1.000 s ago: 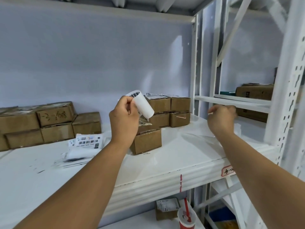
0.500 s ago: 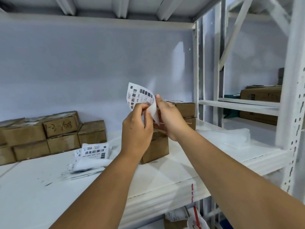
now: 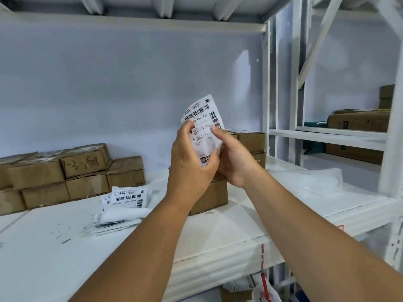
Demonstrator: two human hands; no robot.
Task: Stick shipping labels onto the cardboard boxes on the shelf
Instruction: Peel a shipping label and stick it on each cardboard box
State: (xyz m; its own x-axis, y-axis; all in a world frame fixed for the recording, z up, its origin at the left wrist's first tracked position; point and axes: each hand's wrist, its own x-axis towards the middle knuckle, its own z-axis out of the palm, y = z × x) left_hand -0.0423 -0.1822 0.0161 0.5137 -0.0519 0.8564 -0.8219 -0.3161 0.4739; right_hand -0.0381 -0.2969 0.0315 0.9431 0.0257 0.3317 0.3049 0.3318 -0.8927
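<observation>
Pinching the shipping label (image 3: 204, 125) between both hands, we hold it upright in the air above the shelf (image 3: 218, 227), its printed face and barcodes turned toward us. Our left hand (image 3: 189, 164) curls round the label's left edge and lower corner. Our right hand (image 3: 234, 164) presses its thumb on the printed face near the right edge, with its fingers behind the paper. We cannot tell whether a backing sheet is peeling away behind, since our hands cover the lower half.

Just below and behind our hands a cardboard box (image 3: 212, 199) sits on the shelf, and behind it is a stack of small boxes (image 3: 250, 141) near the white upright. To the left a loose pile of labels (image 3: 127, 198) lies flat. Further left, brown boxes (image 3: 72, 177) are stacked two high against the back wall, one with handwriting on its front. Crumpled pale sheet material (image 3: 320, 184) lies on the right of the shelf. Larger cartons (image 3: 357, 123) stand on the neighbouring rack.
</observation>
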